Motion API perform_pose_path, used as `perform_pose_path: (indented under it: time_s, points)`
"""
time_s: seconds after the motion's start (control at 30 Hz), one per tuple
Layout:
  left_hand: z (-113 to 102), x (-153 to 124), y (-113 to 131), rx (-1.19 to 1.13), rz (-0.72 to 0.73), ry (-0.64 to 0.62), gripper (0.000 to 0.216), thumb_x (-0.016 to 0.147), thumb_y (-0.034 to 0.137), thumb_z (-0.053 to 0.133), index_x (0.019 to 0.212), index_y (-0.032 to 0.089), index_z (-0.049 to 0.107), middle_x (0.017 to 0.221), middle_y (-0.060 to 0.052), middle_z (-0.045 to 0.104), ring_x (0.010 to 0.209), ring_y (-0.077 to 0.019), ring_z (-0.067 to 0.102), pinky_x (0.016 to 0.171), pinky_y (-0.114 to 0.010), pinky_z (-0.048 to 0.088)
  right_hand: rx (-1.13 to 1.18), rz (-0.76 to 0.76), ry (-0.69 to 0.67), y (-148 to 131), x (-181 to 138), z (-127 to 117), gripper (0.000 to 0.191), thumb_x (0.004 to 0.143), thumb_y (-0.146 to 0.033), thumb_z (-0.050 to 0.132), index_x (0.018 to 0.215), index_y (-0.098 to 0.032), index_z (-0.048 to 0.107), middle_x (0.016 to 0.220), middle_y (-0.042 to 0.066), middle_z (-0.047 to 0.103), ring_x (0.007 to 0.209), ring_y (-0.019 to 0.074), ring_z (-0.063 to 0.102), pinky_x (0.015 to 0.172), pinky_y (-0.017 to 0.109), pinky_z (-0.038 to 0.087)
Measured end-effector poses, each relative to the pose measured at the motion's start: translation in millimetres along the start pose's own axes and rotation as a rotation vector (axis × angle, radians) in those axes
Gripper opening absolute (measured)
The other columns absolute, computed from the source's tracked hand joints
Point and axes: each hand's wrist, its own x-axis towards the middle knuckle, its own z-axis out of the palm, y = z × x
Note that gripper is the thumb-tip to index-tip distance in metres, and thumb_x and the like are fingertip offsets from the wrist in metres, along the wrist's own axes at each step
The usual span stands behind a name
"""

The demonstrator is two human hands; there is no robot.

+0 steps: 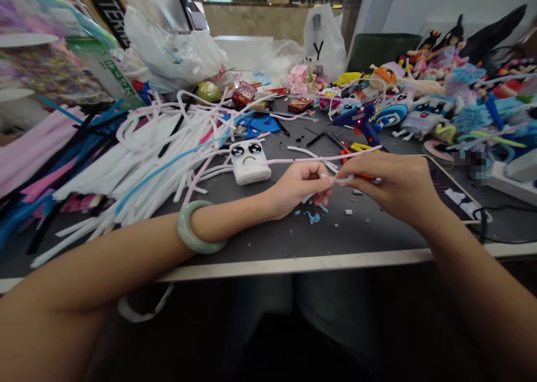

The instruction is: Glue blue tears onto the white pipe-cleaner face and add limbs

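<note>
Over the front middle of the table, my left hand (pixel 304 187) pinches one end of a short white pipe cleaner (pixel 344 179). Its other part lies between the thumb and fingers of my right hand (pixel 392 183). My fingertips almost meet and cover some of the piece. Just left of and behind my left hand sits a white fuzzy figure (pixel 250 169) with big shiny eyes and a frowning mouth. A pale pink pipe cleaner (pixel 289 160) runs from beside the figure toward my right hand. Orange-handled pliers or scissors (pixel 345 154) lie partly hidden behind my right hand.
A blue glue gun (pixel 358 120) with a lit red light stands behind my right hand. White pipe cleaners (pixel 168 141) are heaped at left. Blue fuzz scraps (pixel 312 217) lie below my hands. Finished fuzzy figures (pixel 432 116) crowd the right. Plastic bags (pixel 172 52) stand at the back.
</note>
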Motion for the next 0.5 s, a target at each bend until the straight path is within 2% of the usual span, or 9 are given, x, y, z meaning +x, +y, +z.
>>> perform_pose_path:
  time_s: [0.2,0.5]
  points:
    - [0.8,-0.3,1.9,-0.003,0.004,0.002,0.033,0.077,0.037,0.077,0.071,0.016,0.053,0.062,0.002,0.063,0.052,-0.0062,0.058,0.052,-0.020,0.042,0.000,0.019,-0.007,-0.5,-0.3,-0.7,0.013,0.093,-0.010,0.065,0.092,-0.023,0.069,0.092,0.000,0.078,0.087,0.0158,0.074,0.080,0.026,0.055]
    - [0.3,0.3,0.6,-0.002,0.005,-0.003,0.029,0.078,0.035,0.075,0.071,0.016,0.054,0.062,0.002,0.063,0.052,-0.0062,0.058,0.053,-0.020,0.043,0.005,0.029,-0.014,-1.4,0.0,-1.5,0.014,0.092,-0.011,0.064,0.093,-0.024,0.070,0.092,0.000,0.078,0.086,0.0164,0.074,0.079,0.028,0.056]
